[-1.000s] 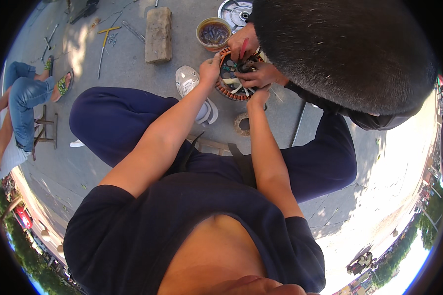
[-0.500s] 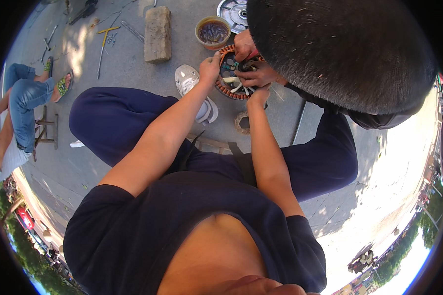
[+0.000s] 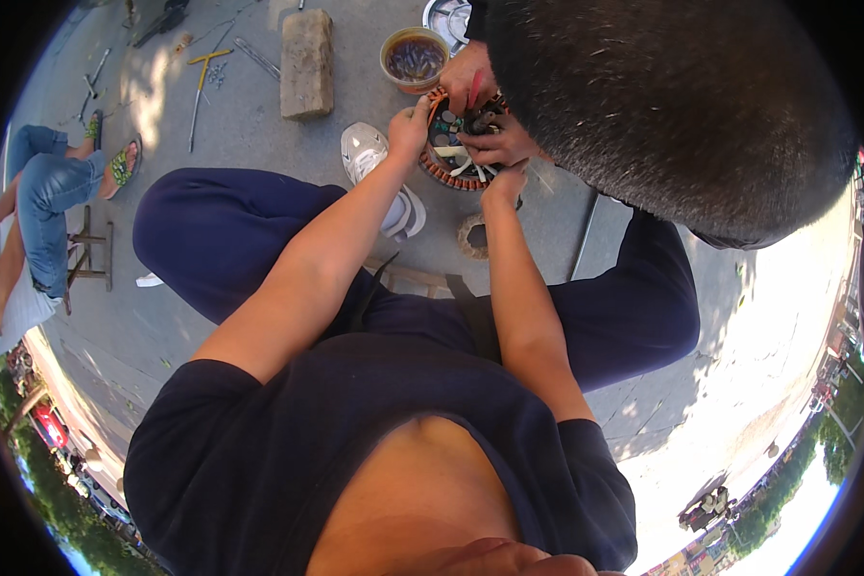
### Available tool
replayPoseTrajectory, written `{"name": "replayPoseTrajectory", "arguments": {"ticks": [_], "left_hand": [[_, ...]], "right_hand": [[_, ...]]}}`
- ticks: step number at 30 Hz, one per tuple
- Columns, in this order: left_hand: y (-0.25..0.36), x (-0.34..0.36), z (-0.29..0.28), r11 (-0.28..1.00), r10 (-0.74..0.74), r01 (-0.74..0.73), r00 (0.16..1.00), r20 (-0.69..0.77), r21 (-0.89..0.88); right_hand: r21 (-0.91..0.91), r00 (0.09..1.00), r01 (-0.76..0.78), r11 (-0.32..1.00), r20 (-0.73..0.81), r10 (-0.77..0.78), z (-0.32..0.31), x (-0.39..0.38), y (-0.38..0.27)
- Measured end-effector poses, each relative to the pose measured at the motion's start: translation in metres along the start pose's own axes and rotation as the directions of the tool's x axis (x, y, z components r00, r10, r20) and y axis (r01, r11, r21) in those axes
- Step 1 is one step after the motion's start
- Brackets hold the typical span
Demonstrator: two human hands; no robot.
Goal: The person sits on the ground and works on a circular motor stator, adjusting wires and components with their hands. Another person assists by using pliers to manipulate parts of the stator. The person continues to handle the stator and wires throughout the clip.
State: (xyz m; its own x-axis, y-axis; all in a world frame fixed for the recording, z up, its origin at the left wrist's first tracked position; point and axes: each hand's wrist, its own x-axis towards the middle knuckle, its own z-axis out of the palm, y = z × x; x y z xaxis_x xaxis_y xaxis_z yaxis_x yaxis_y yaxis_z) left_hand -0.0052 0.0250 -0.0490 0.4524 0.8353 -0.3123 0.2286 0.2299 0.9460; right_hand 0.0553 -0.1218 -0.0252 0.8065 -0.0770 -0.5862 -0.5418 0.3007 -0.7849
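Note:
A round motor stator (image 3: 434, 169), with copper windings about its rim and white strips and dark parts inside, is in front of me near the ground. My left hand (image 3: 410, 132) is closed on its left edge. On its lower right edge my right hand (image 3: 504, 186) is closed too, its fingertips partly hidden. A co-worker's hands (image 3: 499, 144) reach over the stator from the right; one holds something red, and a dark piece shows between them. The co-worker's head covers part of the view there.
A bowl of brown liquid (image 3: 415, 60) with pieces in it stands beyond the stator, near a silver disc-shaped cover (image 3: 445, 19). A stone block (image 3: 306, 65) and a yellow T-handled tool (image 3: 202, 82) lie left. A ring-shaped piece (image 3: 472, 237) is nearer me. Another person (image 3: 58, 192) sits far left.
The co-worker's head and hands have shifted slightly, and the head now covers more of the silver cover. My hands keep their hold with hardly any movement.

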Motion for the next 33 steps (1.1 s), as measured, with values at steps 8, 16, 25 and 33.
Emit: {"name": "replayPoseTrajectory", "arguments": {"ticks": [8, 16, 25, 33], "left_hand": [[0.007, -0.002, 0.001, 0.999, -0.014, 0.013, 1.000, 0.021, 0.043], [0.040, -0.018, 0.003, 0.987, -0.106, 0.105, 0.994, 0.004, 0.124], [0.019, -0.008, 0.002, 0.996, -0.088, 0.089, 0.995, 0.055, -0.017], [0.019, -0.007, 0.004, 0.998, -0.060, 0.061, 0.998, 0.033, -0.005]], "right_hand": [[-0.079, 1.000, 0.004, 0.997, -0.009, -0.005, -0.008, 0.022, 0.014], [-0.024, 0.996, -0.088, 0.996, 0.018, 0.088, -0.014, 0.024, 0.010], [-0.083, 0.998, -0.067, 0.994, 0.009, 0.068, -0.018, 0.034, 0.019], [-0.051, 0.999, -0.043, 0.998, 0.031, 0.045, -0.019, 0.036, 0.022]]}}
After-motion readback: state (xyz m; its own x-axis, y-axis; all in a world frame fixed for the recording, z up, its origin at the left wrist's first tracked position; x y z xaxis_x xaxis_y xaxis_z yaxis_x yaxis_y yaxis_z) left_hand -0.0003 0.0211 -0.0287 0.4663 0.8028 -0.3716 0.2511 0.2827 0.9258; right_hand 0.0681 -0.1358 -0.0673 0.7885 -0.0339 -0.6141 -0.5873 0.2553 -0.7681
